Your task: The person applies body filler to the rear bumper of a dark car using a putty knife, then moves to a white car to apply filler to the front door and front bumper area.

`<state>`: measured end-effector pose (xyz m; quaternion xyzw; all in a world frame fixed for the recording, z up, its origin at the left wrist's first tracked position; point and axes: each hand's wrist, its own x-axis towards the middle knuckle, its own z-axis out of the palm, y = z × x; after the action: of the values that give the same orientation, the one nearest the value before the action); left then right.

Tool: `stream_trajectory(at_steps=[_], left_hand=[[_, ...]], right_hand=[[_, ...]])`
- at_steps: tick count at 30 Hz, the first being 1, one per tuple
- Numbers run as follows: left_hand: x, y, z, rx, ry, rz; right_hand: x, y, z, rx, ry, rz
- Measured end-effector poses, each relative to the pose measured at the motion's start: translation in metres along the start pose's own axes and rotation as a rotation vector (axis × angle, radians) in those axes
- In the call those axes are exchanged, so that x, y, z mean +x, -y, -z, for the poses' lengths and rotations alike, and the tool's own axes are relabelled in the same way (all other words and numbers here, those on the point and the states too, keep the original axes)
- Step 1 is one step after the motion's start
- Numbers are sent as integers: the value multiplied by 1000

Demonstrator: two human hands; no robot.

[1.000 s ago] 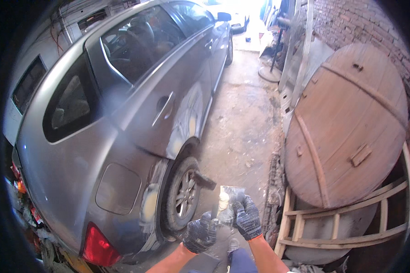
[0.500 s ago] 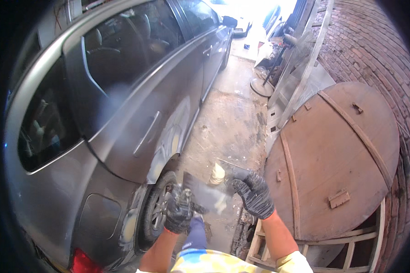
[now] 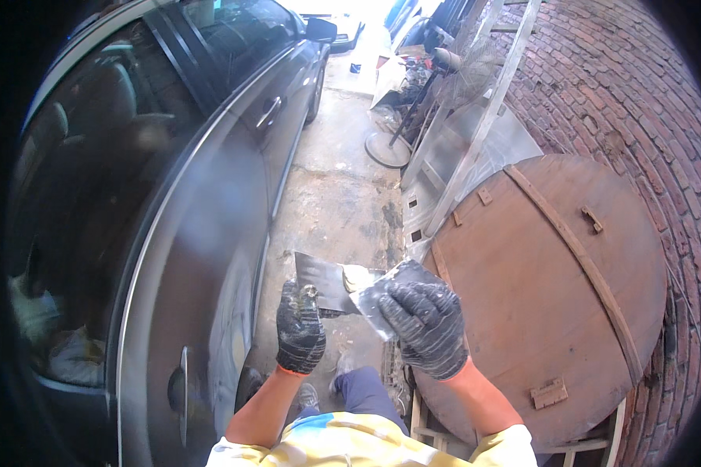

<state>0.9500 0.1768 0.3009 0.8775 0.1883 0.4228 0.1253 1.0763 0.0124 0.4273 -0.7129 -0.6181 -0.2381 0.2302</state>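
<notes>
My left hand (image 3: 301, 336), in a dark knitted work glove, is closed on a flat metal putty knife (image 3: 319, 279) with a broad blade. A lump of pale cream putty (image 3: 357, 278) lies at the right end of that blade. My right hand (image 3: 427, 323), gloved alike, grips a second flat metal spreader (image 3: 376, 313), whose edge meets the putty. Both blades come together in front of my body. To the left, the dark grey car (image 3: 160, 311) has pale sanded or filled patches low on its door.
A large round wooden tabletop (image 3: 545, 303) leans against the brick wall (image 3: 623, 101) at right. Beyond it stand a ladder (image 3: 487, 117), a fan (image 3: 467, 74) and a round base (image 3: 388, 149). A narrow strip of concrete floor (image 3: 327, 179) runs between car and wall.
My view has shifted forward along the car, so its rear wheel and tail light have left the picture. The two blades have come together at the putty.
</notes>
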Motion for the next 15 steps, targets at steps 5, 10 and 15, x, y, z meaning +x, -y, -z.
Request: stream_trajectory(at_steps=[5,10,15], left_hand=[[64,16,-80,-132,95,100],[129,39,-157,51,-11,-21],[193,91,-220,98,130,194]], right_hand=[[26,-81,-65,-58,62,-60],[64,-167,-135,141,112,-238],[132,-244,-182,231,152,-176]])
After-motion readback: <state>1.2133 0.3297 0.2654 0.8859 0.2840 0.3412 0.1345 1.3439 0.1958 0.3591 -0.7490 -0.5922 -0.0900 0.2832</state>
